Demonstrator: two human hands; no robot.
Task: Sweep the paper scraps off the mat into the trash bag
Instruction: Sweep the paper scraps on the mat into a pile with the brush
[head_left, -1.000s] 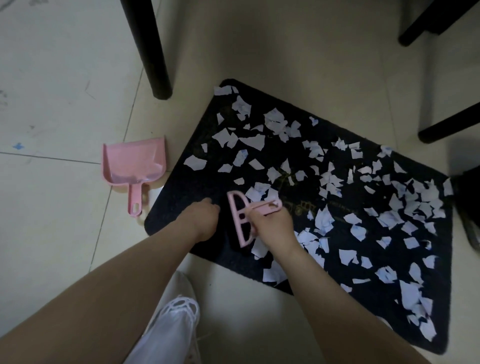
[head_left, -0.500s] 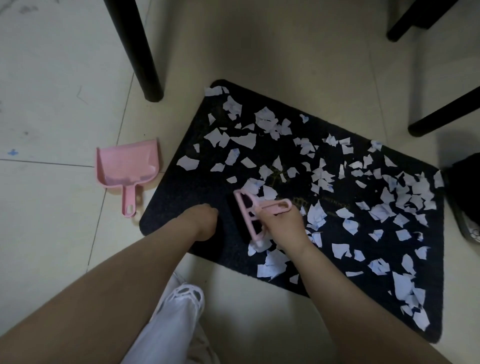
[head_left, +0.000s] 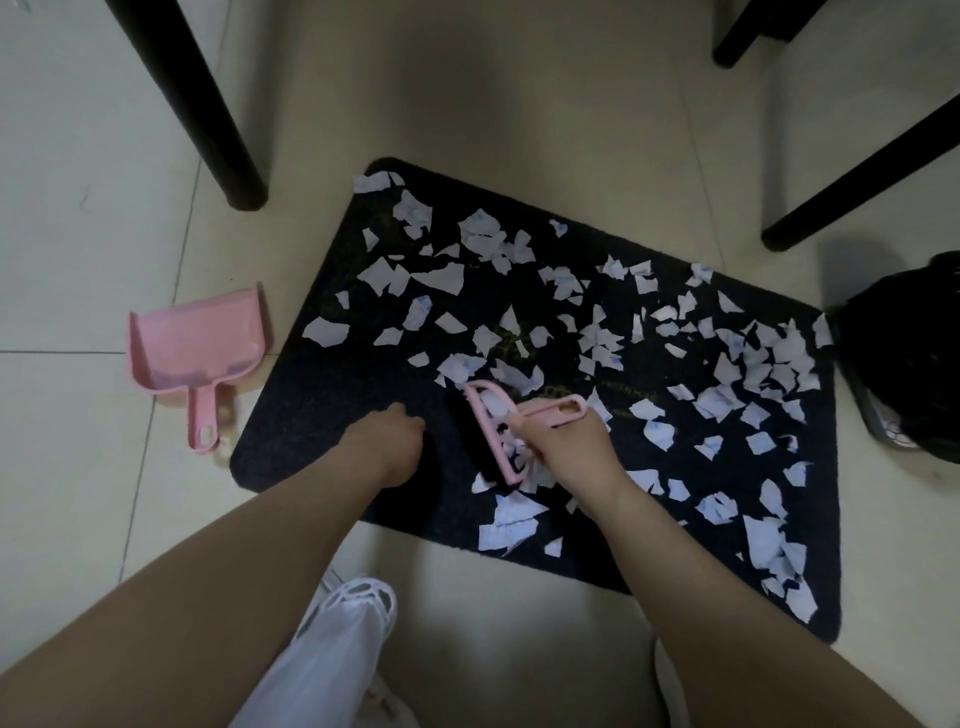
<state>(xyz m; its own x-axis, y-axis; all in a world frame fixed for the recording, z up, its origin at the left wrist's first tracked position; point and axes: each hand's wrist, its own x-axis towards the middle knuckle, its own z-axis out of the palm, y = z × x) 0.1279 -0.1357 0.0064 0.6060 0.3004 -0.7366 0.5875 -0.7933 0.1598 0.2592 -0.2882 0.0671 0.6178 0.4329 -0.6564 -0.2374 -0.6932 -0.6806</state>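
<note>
A black mat (head_left: 332, 421) lies on the tiled floor, strewn with many white paper scraps (head_left: 737, 379). My right hand (head_left: 569, 449) grips a small pink hand brush (head_left: 498, 431), whose bristles rest on the mat's near-left part among scraps. My left hand (head_left: 389, 441) presses down on the mat just left of the brush, fingers curled and holding nothing. A black trash bag (head_left: 914, 364) sits at the mat's right end. A pink dustpan (head_left: 192, 343) lies on the floor left of the mat.
Black furniture legs stand at the upper left (head_left: 208, 114) and upper right (head_left: 857, 171). My white shoe (head_left: 358, 608) and trouser leg are at the bottom, just short of the mat's near edge.
The brush and my right hand have shifted right along the mat, pushing scraps that way. My left hand has stayed pressed on the mat.
</note>
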